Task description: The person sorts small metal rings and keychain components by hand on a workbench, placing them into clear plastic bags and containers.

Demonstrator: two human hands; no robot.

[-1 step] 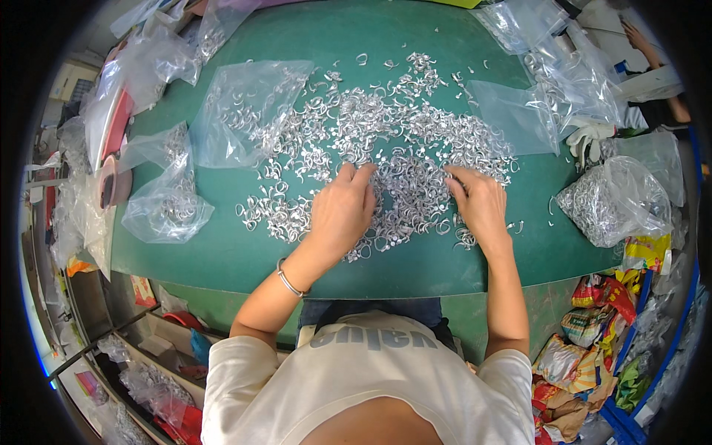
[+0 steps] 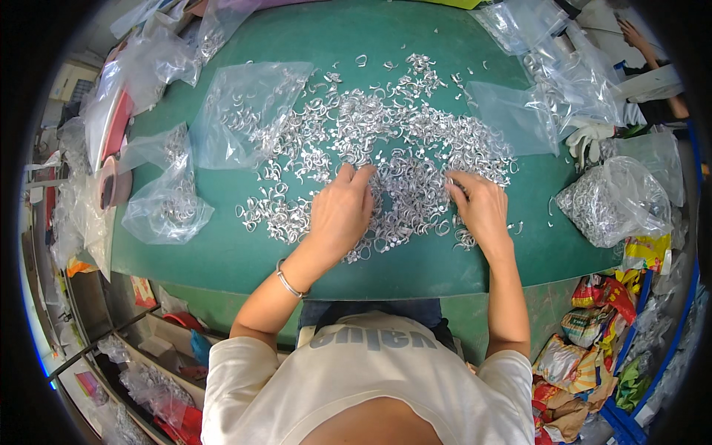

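Note:
Many small silvery metal rings (image 2: 419,189) lie spread in a loose heap on a green table (image 2: 445,267). At the heap's left side, my left hand (image 2: 341,208) rests with its fingers bent down among the rings; its fingertips are partly hidden, and what they hold, if anything, does not show. My right hand (image 2: 480,206) is at the heap's right side, thumb and forefinger apart, with rings close by its fingertips. Between my two hands sits a denser pile of these rings.
Clear plastic bags lie at the left (image 2: 252,111) and right (image 2: 515,119) of the heap. A full bag of rings (image 2: 597,200) stands at the right edge, near a white glove (image 2: 589,141). Colourful packages (image 2: 571,363) lie below the table at right. Another person's hand (image 2: 633,35) shows far right.

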